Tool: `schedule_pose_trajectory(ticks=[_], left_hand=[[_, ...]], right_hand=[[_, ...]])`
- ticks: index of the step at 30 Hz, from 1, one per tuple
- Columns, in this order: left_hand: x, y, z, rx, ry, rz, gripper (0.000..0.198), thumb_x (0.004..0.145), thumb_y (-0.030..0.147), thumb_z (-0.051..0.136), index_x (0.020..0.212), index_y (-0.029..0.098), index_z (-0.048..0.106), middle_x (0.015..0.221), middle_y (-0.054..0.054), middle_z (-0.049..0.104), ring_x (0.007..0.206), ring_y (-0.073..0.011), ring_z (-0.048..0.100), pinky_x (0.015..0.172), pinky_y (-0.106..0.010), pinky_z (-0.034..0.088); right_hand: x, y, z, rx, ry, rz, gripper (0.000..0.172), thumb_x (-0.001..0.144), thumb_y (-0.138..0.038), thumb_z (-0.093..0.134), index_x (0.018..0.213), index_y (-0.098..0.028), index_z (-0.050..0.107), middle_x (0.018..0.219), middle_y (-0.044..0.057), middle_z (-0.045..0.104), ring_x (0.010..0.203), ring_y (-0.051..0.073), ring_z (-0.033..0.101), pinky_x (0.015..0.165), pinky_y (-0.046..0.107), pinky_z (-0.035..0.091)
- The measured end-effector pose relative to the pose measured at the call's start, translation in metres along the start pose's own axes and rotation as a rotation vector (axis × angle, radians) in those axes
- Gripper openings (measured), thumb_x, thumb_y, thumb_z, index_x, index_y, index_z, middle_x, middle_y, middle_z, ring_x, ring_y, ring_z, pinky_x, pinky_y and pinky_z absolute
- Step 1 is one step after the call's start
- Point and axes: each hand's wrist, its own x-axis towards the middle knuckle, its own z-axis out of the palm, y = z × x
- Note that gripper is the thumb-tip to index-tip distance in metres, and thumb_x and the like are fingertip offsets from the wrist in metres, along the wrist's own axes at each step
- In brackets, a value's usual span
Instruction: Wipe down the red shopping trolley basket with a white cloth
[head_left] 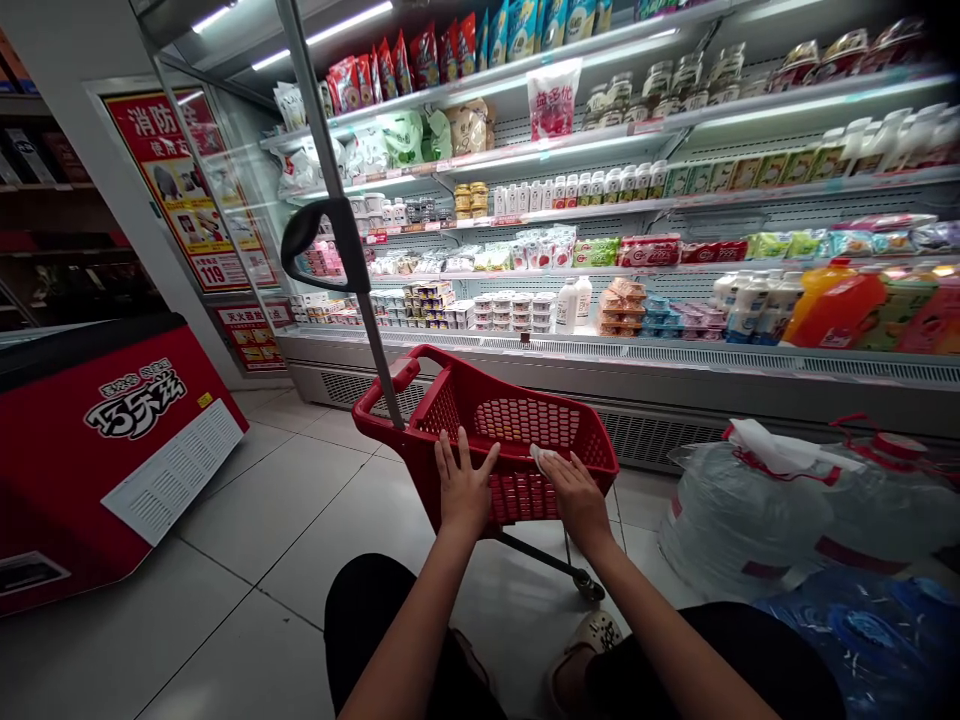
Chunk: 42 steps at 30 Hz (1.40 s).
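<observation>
A red plastic shopping basket (480, 400) on wheels stands on the tiled floor in front of me, tipped toward me, with its grey pull handle (341, 240) rising up left. My left hand (461, 485) lies flat on the basket's near side, fingers spread, holding nothing. My right hand (577, 495) presses a small white cloth (541, 457) against the basket's near rim, fingers flat over it. My knees in dark trousers show at the bottom.
An open chiller (600, 250) full of dairy, drinks and packets runs along the back. A red chest freezer (112, 430) stands at left. Large water jugs (750, 510) in plastic wrap sit on the floor at right.
</observation>
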Motion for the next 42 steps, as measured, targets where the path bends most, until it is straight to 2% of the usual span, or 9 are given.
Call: schedule_pose_trajectory(ticks=[6, 12, 17, 21, 26, 29, 33, 38, 42], left_hand=[[-0.005, 0.022, 0.015, -0.002, -0.028, 0.07, 0.103, 0.078, 0.017, 0.076, 0.165, 0.04, 0.027, 0.178, -0.006, 0.009, 0.159, -0.0503, 0.008, 0.124, -0.077, 0.012], [-0.008, 0.0, 0.01, -0.02, -0.027, 0.153, 0.105, 0.079, 0.011, 0.073, 0.165, 0.044, 0.024, 0.178, -0.004, 0.007, 0.161, -0.0454, 0.006, 0.126, -0.069, 0.023], [-0.007, 0.008, 0.011, -0.031, -0.026, 0.09, 0.099, 0.079, 0.014, 0.07, 0.166, 0.033, 0.027, 0.177, -0.008, 0.01, 0.162, -0.0402, 0.008, 0.128, -0.061, 0.025], [-0.008, 0.026, 0.022, -0.042, -0.06, 0.157, 0.092, 0.083, 0.015, 0.061, 0.167, 0.016, 0.023, 0.175, -0.012, 0.019, 0.162, -0.0309, 0.016, 0.131, -0.051, 0.024], [-0.012, 0.034, 0.034, -0.032, -0.028, 0.202, 0.092, 0.082, 0.013, 0.057, 0.167, 0.017, 0.022, 0.175, -0.009, 0.019, 0.162, -0.0355, 0.014, 0.13, -0.055, 0.024], [-0.012, 0.026, 0.033, -0.018, -0.046, 0.222, 0.094, 0.08, 0.009, 0.055, 0.167, 0.016, 0.022, 0.175, -0.01, 0.021, 0.161, -0.0345, 0.019, 0.13, -0.054, 0.026], [-0.013, 0.012, 0.026, -0.043, -0.069, 0.258, 0.092, 0.08, 0.008, 0.054, 0.167, 0.02, 0.025, 0.175, -0.006, 0.02, 0.161, -0.0331, 0.021, 0.129, -0.052, 0.028], [-0.013, 0.008, 0.023, -0.08, -0.052, 0.234, 0.091, 0.081, 0.005, 0.052, 0.167, 0.023, 0.026, 0.176, -0.004, 0.019, 0.162, -0.0305, 0.016, 0.129, -0.052, 0.028], [-0.012, 0.015, 0.027, -0.077, -0.049, 0.167, 0.086, 0.079, 0.009, 0.058, 0.162, 0.02, 0.037, 0.173, -0.008, 0.028, 0.161, -0.0349, 0.018, 0.13, -0.057, 0.026]], right_hand=[[0.018, -0.018, 0.008, 0.046, 0.022, -0.072, 0.069, 0.09, 0.003, 0.038, 0.154, -0.02, 0.051, 0.146, 0.006, 0.066, 0.136, 0.02, 0.06, 0.126, 0.047, 0.036], [-0.016, 0.04, -0.021, -0.004, 0.026, 0.047, 0.064, 0.094, -0.003, 0.039, 0.153, -0.023, 0.053, 0.133, 0.006, 0.074, 0.12, 0.021, 0.071, 0.127, 0.051, 0.033], [-0.043, 0.067, -0.029, -0.046, 0.025, 0.133, 0.056, 0.097, -0.006, 0.037, 0.147, -0.02, 0.058, 0.128, 0.009, 0.076, 0.115, 0.022, 0.073, 0.124, 0.053, 0.038], [-0.032, 0.04, -0.015, -0.035, 0.017, 0.099, 0.059, 0.094, -0.004, 0.039, 0.149, -0.016, 0.056, 0.139, 0.012, 0.07, 0.129, 0.024, 0.066, 0.12, 0.05, 0.043], [0.002, -0.01, 0.006, 0.032, 0.004, -0.035, 0.069, 0.089, 0.0, 0.042, 0.155, -0.019, 0.051, 0.148, 0.01, 0.064, 0.139, 0.023, 0.058, 0.121, 0.047, 0.044], [0.008, -0.016, 0.005, 0.043, 0.012, -0.07, 0.068, 0.091, 0.0, 0.042, 0.155, -0.019, 0.05, 0.148, 0.009, 0.064, 0.137, 0.023, 0.06, 0.121, 0.047, 0.044], [-0.014, 0.014, -0.012, 0.028, 0.013, -0.056, 0.065, 0.095, -0.002, 0.04, 0.156, -0.022, 0.05, 0.146, 0.007, 0.066, 0.135, 0.022, 0.062, 0.121, 0.047, 0.045], [-0.054, 0.061, -0.031, -0.049, 0.045, 0.119, 0.06, 0.097, -0.004, 0.037, 0.152, -0.022, 0.054, 0.134, 0.008, 0.073, 0.122, 0.024, 0.071, 0.113, 0.049, 0.053], [-0.043, 0.049, -0.023, -0.041, 0.022, 0.097, 0.057, 0.096, -0.001, 0.038, 0.145, -0.018, 0.06, 0.131, 0.01, 0.074, 0.121, 0.023, 0.07, 0.116, 0.047, 0.05]])
